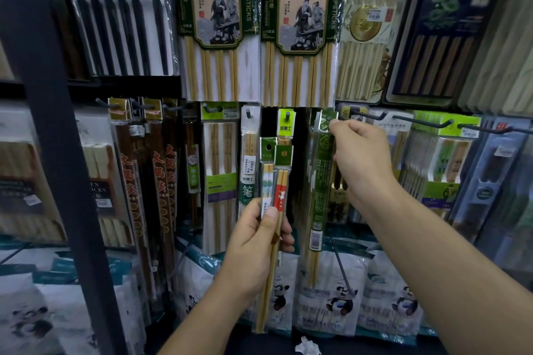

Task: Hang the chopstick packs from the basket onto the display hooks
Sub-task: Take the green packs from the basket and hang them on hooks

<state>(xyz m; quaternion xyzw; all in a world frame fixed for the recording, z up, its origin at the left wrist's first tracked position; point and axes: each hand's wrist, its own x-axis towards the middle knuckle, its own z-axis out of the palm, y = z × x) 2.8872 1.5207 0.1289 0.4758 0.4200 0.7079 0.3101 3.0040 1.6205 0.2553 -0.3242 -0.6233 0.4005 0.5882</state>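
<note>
My left hand (256, 242) grips two slim chopstick packs (274, 181) upright in front of the display, one with a red label, one with a white label. Their green header cards sit just below a hook (287, 117) that carries a similar pack. My right hand (360, 158) pinches the top of a long green chopstick pack (321, 190) at its header, right by a dark display hook (366, 117). I cannot tell whether its hole is on the hook. The basket is out of view.
Rows of hanging chopstick packs fill the wall: large bamboo packs (219, 23) above, brown packs (144, 181) at left, green-topped packs (450, 158) at right. A dark shelf post (54, 124) stands at left. Panda-printed bags (331, 291) lie below.
</note>
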